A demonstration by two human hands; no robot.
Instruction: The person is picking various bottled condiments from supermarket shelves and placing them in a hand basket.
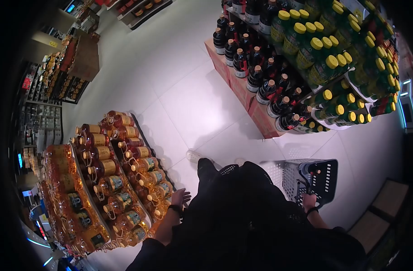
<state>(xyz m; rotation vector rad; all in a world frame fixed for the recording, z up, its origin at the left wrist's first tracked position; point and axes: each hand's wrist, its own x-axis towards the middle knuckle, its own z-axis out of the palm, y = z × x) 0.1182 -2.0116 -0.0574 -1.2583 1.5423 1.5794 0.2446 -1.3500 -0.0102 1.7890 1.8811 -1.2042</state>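
My right hand [309, 200] is closed around the dark handle of a grey plastic shopping basket [288, 177] with slotted walls. Inside the basket lies a dark bottle [308, 169], partly hidden behind the handle. Over on the other side, my left hand [181, 197] hangs by my body with its fingers stretched out and nothing in it. It is nearest to the right edge of a tiered display of amber oil bottles [108, 185], apart from it as far as I can see.
Ahead on the right, dark bottles [257, 77] and yellow-capped green bottles [321, 49] fill a stepped stand with a red cardboard base [233, 86]. Pale tiled floor [184, 90] runs between the displays. More shelves [44, 122] line the left, and a brown box-like unit [387, 198] stands lower right.
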